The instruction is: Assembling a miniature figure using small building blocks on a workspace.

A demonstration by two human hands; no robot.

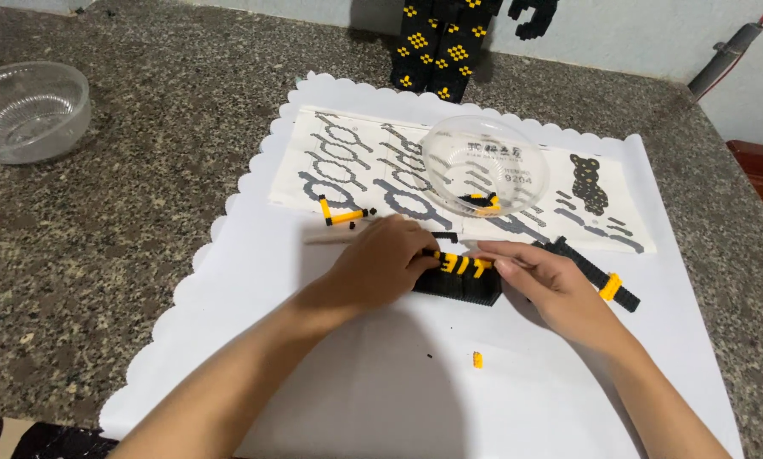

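Both my hands pinch a small black-and-yellow brick assembly [460,276]: left hand [380,262] curled closed over its left end, right hand [541,285] fingertips gripping its right end. It looks light, rigid, easily snapped apart; best held by both ends.

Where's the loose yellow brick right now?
Head view: the loose yellow brick lies alone on the white scalloped mat, lower centre, just below the black block assembly and between the two forearms.

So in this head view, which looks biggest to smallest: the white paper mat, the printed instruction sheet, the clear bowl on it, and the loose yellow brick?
1. White paper mat
2. Instruction sheet
3. Clear bowl
4. Loose yellow brick
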